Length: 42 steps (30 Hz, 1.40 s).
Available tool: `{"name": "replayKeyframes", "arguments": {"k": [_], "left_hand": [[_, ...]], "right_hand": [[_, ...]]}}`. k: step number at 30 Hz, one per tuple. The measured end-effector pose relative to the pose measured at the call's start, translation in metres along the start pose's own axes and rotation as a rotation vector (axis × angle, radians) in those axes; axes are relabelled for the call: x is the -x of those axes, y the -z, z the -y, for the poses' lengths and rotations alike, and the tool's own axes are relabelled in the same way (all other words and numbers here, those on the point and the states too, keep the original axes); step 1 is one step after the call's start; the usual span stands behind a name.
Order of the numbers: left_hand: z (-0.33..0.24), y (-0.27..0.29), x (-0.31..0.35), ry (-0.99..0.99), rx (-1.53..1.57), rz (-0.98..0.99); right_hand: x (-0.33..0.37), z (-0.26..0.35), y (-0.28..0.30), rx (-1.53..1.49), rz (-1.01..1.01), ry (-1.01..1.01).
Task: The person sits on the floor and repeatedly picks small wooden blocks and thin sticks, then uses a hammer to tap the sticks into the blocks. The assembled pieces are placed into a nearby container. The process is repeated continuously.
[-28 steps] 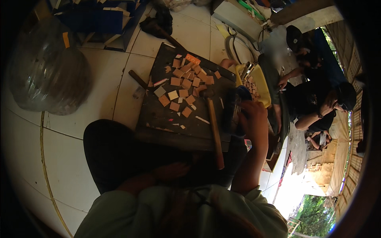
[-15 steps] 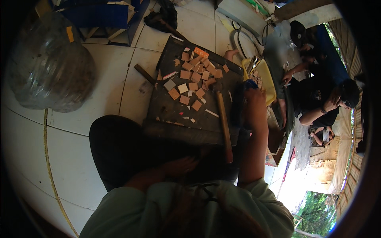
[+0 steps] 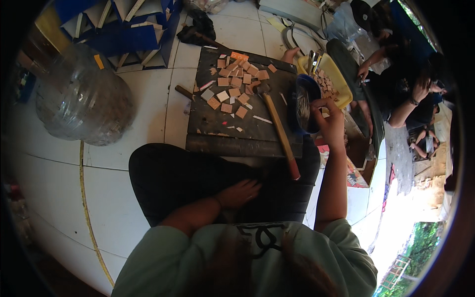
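Your right hand (image 3: 330, 121) at the blue bowl (image 3: 292, 111); your left hand (image 3: 241, 194) on your lap.
Right fingers bend at the bowl's rim, grip undeterminable; left fingers lie loosely extended. The bowl, containing thin nail-like pieces (image 3: 303, 104), sits by the dark board's (image 3: 225, 136) right edge, near the hammer (image 3: 278, 126).

Between two and three o'clock, whether the right hand (image 3: 332, 123) pinched anything was too small to tell — and toward half past ten, the top edge cut off a blue-panelled structure (image 3: 131, 39).
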<state>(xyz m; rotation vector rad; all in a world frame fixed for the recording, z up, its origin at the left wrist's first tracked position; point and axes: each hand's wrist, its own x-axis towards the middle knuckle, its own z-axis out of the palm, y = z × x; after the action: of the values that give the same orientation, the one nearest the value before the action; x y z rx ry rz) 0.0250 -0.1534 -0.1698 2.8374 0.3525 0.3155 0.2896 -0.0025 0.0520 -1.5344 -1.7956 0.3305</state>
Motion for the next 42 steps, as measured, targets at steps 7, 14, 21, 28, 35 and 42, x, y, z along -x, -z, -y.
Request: {"name": "replayKeyframes", "arguments": {"k": [7,14,21,28,35,42], "left_hand": [[0.013,0.091,-0.038,0.325,0.562,0.174],[0.035,0.218,-0.014,0.529,0.937,-0.356],[0.099,0.227,-0.036,0.782,-0.007,-0.610],[0.098,0.203,-0.042,0.723,0.118,-0.814],[0.094,0.205,-0.034,0.601,0.345,-0.894],[0.095,0.202,-0.031,0.596,0.345,-0.813]], "right_hand": [[0.014,-0.011,-0.004,-0.551,-0.136,-0.270],[0.013,0.002,0.000,-0.805,-0.287,-0.283],[0.044,0.045,-0.008,-1.015,-0.346,-0.268],[0.060,0.092,-0.054,-0.481,-0.201,-0.112],[0.052,0.097,-0.081,-0.130,-0.055,-0.021],[0.052,0.092,-0.083,-0.267,-0.003,-0.153]]}}
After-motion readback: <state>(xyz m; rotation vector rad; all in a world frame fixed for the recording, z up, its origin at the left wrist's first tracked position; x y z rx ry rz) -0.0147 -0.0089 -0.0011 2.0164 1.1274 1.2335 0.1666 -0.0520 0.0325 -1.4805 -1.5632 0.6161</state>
